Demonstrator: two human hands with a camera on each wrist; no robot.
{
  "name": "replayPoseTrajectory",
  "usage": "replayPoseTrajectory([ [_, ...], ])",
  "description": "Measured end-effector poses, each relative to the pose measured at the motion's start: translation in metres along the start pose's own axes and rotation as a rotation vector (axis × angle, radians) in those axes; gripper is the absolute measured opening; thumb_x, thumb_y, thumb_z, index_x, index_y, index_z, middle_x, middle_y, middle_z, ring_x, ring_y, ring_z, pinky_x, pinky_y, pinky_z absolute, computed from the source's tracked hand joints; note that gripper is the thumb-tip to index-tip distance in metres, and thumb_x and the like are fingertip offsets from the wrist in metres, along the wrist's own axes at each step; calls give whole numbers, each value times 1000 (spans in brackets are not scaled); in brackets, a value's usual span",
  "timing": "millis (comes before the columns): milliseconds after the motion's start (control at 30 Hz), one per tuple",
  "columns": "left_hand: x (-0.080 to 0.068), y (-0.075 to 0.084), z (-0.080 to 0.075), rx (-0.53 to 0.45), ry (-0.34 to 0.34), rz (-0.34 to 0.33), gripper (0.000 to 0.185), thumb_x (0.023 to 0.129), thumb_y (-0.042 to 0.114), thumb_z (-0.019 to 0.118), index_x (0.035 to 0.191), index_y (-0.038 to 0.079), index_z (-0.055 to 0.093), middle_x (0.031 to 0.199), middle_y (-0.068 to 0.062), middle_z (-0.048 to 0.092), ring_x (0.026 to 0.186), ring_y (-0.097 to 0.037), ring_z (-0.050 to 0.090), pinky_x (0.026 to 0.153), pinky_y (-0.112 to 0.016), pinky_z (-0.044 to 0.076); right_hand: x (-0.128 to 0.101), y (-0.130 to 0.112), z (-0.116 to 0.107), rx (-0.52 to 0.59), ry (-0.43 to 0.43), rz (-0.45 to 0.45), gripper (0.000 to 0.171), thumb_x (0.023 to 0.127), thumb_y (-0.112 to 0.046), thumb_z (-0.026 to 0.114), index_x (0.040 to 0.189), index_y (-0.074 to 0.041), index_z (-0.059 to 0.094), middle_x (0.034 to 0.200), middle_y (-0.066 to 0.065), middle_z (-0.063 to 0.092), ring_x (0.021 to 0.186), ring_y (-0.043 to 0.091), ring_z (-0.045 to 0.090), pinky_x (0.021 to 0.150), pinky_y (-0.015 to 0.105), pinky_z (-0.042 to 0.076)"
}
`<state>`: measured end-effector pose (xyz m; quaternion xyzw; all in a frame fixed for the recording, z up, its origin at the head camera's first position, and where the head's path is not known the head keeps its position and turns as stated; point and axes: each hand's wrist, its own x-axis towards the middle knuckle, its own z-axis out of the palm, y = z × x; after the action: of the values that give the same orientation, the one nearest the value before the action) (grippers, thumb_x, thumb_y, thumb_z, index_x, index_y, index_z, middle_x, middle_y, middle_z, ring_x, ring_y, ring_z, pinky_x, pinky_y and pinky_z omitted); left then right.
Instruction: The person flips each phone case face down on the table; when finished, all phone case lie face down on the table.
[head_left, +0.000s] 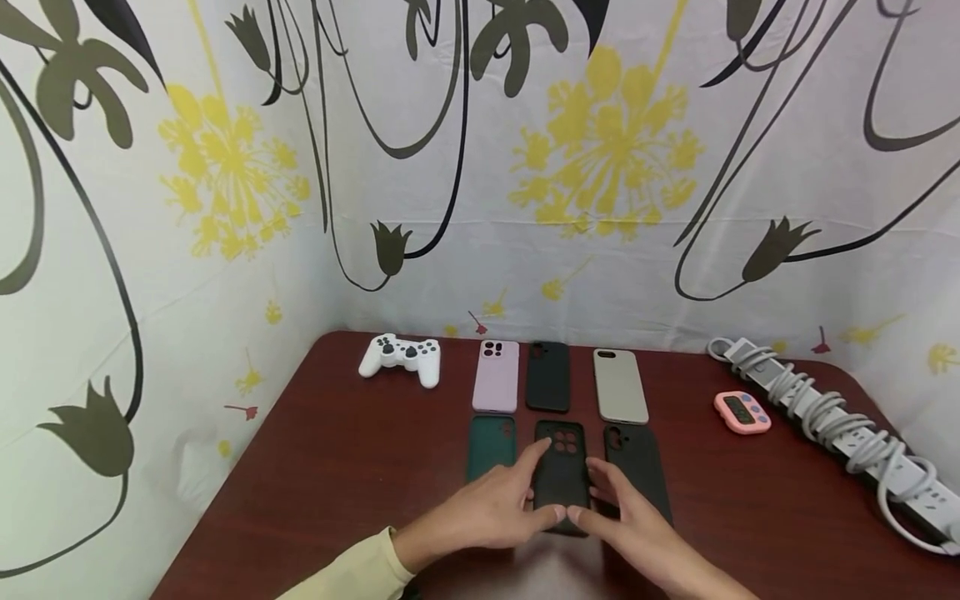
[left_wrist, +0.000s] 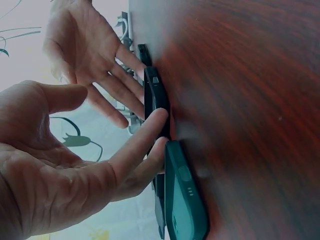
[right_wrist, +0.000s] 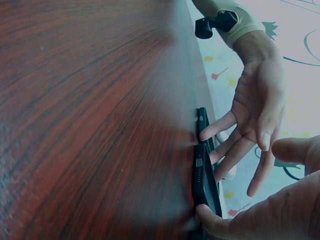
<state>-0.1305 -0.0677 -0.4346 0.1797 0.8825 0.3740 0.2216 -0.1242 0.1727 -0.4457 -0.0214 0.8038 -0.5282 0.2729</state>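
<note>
A black phone case (head_left: 561,483) with a group of camera holes lies in the front row on the table. My left hand (head_left: 498,507) is at its left edge, and in the left wrist view the fingertips touch its side while the thumb stays off it. On the opposite side, the extended fingers of my right hand (head_left: 630,521) touch the edge. Both thumbs hover near its lower end in the head view. A teal phone case (head_left: 491,446) lies to its left, partly hidden by my left hand. Another black phone case (head_left: 637,467) lies to the right, partly behind my right hand.
Behind lie a lilac case (head_left: 496,379), a dark case (head_left: 548,379) and a beige case (head_left: 621,387). A white game controller (head_left: 401,358) is at the back left. A pink timer (head_left: 742,412) and a cord-wrapped power strip (head_left: 832,425) lie right.
</note>
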Motion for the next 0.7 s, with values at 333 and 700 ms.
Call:
replayPoseTrajectory([
  [333, 1, -3, 1, -22, 16, -8, 92, 97, 55, 71, 167, 15, 26, 139, -14, 67, 112, -13, 71, 86, -31, 58, 1, -5, -1, 54, 31, 56, 81, 106, -45, 61, 166, -7, 22, 172, 28, 23, 155, 53, 31, 111, 65, 45],
  [700, 5, -3, 5, -34, -6, -4, 90, 98, 56, 70, 167, 18, 27, 151, -12, 54, 106, -6, 66, 83, -29, 56, -4, -7, -7, 243, 74, 46, 76, 112, -34, 52, 166, -1, 10, 169, 33, 24, 154, 52, 32, 115, 56, 48],
])
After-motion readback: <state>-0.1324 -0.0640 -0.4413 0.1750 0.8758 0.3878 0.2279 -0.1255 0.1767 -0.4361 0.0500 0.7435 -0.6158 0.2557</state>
